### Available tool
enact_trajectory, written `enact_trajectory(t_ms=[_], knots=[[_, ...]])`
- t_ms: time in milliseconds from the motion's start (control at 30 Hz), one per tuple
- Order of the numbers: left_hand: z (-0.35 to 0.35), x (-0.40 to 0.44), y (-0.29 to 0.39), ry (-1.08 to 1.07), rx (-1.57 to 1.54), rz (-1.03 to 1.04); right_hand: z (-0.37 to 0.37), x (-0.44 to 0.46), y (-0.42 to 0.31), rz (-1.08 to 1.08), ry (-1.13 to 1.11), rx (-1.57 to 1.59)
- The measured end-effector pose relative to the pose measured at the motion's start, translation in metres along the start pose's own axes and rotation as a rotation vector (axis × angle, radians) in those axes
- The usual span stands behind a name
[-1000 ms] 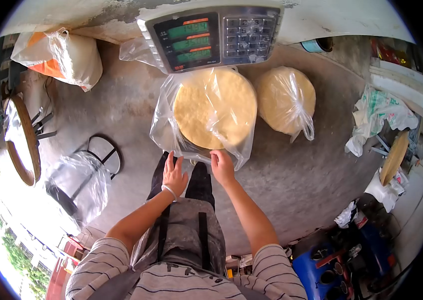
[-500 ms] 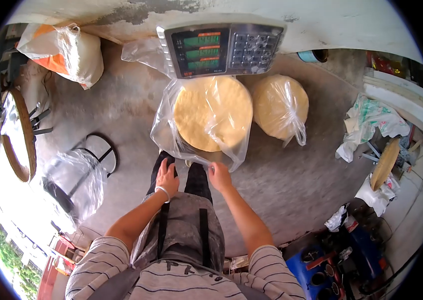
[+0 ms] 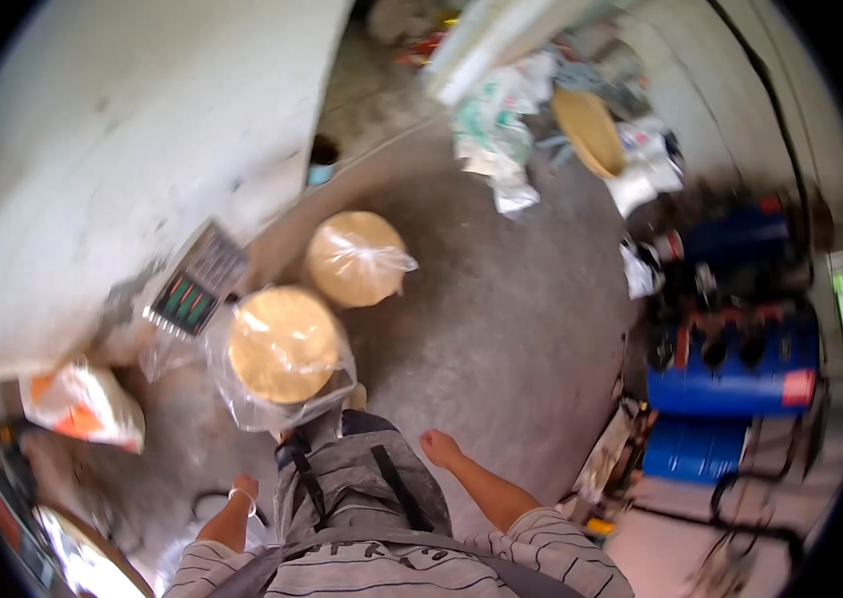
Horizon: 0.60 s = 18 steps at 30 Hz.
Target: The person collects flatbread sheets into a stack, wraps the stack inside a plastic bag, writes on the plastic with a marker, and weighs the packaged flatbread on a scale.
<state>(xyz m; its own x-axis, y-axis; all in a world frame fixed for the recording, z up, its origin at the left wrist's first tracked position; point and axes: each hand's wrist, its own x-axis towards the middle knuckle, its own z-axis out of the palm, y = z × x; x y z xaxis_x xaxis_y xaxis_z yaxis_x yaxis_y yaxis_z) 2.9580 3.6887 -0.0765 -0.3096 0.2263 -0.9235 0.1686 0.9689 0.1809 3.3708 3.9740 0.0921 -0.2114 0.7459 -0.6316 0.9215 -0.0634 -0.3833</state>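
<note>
The person's left hand [image 3: 245,487] is hanging below the near side of the large, flat-topped, pale-yellow round [image 3: 282,344], apart from it. The right hand [image 3: 438,448], blurred, is hanging on the round's near right side, also apart. Neither grip is showing anything held; whether the fingers are sitting together or apart, I cannot tell.

The large round is lying ahead of the left hand and slightly to its right, and ahead of the right hand and to its left. The left hand is appearing nearer. The outline is looking circular, giving no clear long axis. A loose, clear plastic bag [image 3: 242,404] is surrounding the round and spreading toward the person.

Beyond the round and to its right, a smaller yellow round in knotted clear plastic [image 3: 352,264] is resting. Beyond it on the left, a grey scale head with lit displays [image 3: 187,289] is standing; a white-and-orange woven sack [image 3: 88,404] is slumping farther left.

Motion blur is making the display figures unreadable. The large round is hiding whatever is supporting it, and the frame's dark edge is cutting off a pale round rim [image 3: 93,548] nearer the person.
</note>
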Motion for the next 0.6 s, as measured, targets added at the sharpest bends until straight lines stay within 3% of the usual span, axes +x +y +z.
enact_trajectory(t_ms=[67,200,267,300,333,433,467,500,533,567,600], knots=[[-0.025,0.009,0.028,-0.084,-0.133,-0.050,-0.009,-0.049,0.020,0.132,0.077,0.028],[-0.051,0.033,0.111,-0.136,-0.496,-0.055,0.023,-0.110,0.090,0.277,-0.055,0.039],[-0.051,0.049,0.156,-0.191,-0.627,-0.019,0.030,-0.119,0.130,0.056,-0.395,-0.038],[-0.050,0.036,0.191,-0.196,-0.627,0.002,0.033,-0.118,0.142,0.103,-0.323,0.067],[-0.026,0.017,0.222,0.038,-0.510,0.136,0.028,-0.108,0.162,0.085,-0.304,0.077],[0.021,-0.023,0.301,0.012,-0.464,0.253,-0.016,-0.075,0.218,0.044,-0.252,0.097],[0.033,0.027,0.304,-0.360,-0.700,0.077,-0.030,-0.066,0.231,0.033,-0.241,0.111],[0.056,0.023,0.322,-0.465,-0.506,0.209,-0.048,-0.051,0.249,0.205,-0.113,0.175],[0.086,-0.014,0.351,-0.353,-0.464,0.165,-0.066,-0.029,0.268,0.379,0.012,0.237],[0.111,0.030,0.361,-0.516,-0.452,0.198,-0.079,-0.006,0.298,0.377,0.109,0.232],[0.134,-0.033,0.401,-0.358,-0.308,0.108,-0.101,-0.006,0.303,0.140,0.600,-0.050]])
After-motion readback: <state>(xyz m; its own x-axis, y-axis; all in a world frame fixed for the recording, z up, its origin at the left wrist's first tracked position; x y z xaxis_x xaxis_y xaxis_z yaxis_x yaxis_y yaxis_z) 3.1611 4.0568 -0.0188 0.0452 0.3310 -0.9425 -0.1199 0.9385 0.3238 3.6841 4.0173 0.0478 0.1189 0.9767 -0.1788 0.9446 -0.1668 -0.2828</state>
